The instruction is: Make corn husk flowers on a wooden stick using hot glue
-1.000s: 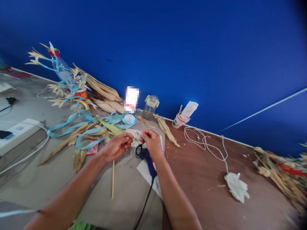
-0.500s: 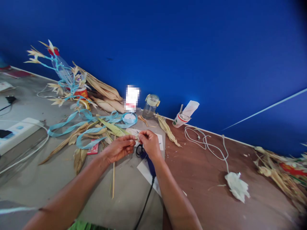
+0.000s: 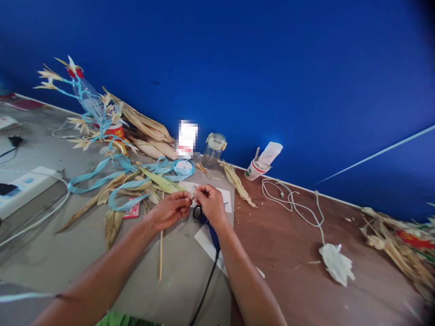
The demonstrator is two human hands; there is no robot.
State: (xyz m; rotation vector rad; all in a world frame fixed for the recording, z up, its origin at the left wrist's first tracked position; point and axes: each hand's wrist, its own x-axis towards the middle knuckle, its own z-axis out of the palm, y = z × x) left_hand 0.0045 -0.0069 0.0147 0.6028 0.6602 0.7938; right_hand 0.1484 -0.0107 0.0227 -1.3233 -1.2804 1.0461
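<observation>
My left hand point(image 3: 174, 209) and my right hand point(image 3: 210, 203) meet fingertip to fingertip above the table. Both pinch at a small pale piece, too small to make out. Beneath my right hand lie a black ring-shaped handle point(image 3: 196, 213) and a dark blue corded tool point(image 3: 214, 236), its front end hidden. White paper point(image 3: 227, 199) shows under and behind the hands. Just beyond my left hand a green-yellow corn husk strip point(image 3: 161, 181) lies among dry husks point(image 3: 112, 186). Light blue ribbon point(image 3: 89, 184) loops to the left, near a ribbon roll point(image 3: 184, 168).
Husk flowers on blue stems point(image 3: 77, 86) stand at the back left beside a bottle. A lidded jar point(image 3: 215, 149), a paper cup point(image 3: 254, 170) and a dry husk point(image 3: 238, 183) line the wall. White cable point(image 3: 292, 199) lies right; a power strip point(image 3: 27, 190) sits left.
Hardly anything differs. My fingertips have shifted slightly around the small pale piece, still held close together; the things on the table have stayed put.
</observation>
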